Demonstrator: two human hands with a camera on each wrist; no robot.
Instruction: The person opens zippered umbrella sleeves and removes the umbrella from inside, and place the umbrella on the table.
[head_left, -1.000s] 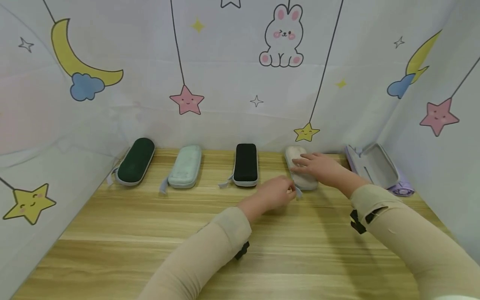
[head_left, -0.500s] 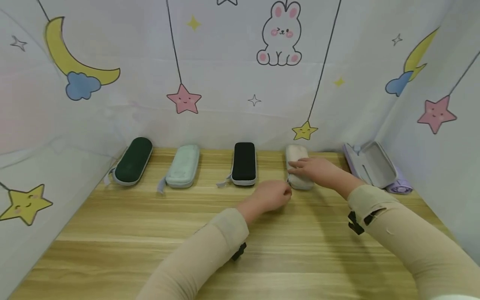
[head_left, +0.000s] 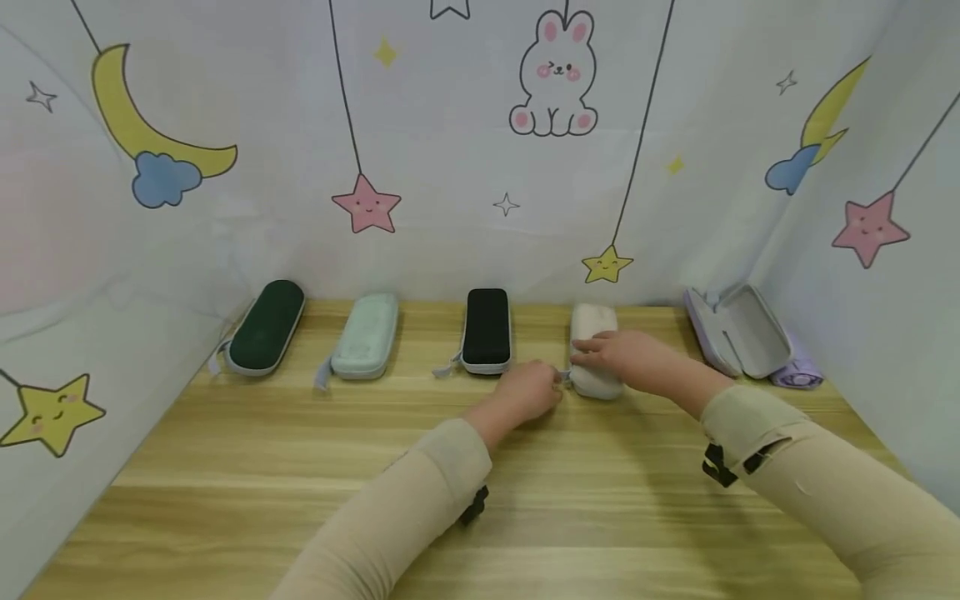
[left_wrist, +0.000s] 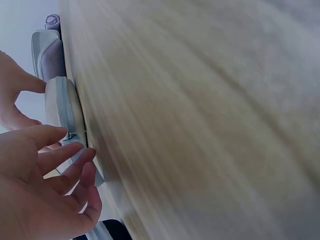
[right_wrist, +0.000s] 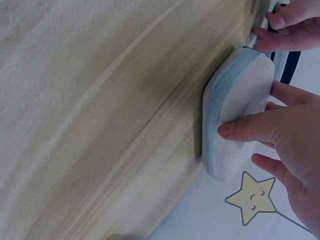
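A cream hard zip case (head_left: 594, 383) with a pale blue zip band stands near the back of the table. My right hand (head_left: 637, 358) holds it, with the thumb on its upper face in the right wrist view and fingers (right_wrist: 290, 92) at its far side. At the case's near left corner my left hand (head_left: 528, 392) pinches the grey-blue zipper pull strap (head_left: 566, 375). In the left wrist view the left hand (left_wrist: 40, 185) lies close beside the case (left_wrist: 62, 107), its fingers partly covering the strap. The case's zip looks closed.
To the left along the back stand a black case (head_left: 486, 329), a mint case (head_left: 366, 335) and a dark green case (head_left: 267, 327). At right an open lilac case (head_left: 750, 329) lies beside a purple rolled bundle (head_left: 798, 371). A printed cloth wall (head_left: 450, 250) encloses the table (head_left: 300, 467).
My left hand has moved a little left and taken the pull strap, which now stretches left. The cream case has slid slightly toward me with the right hand on it.
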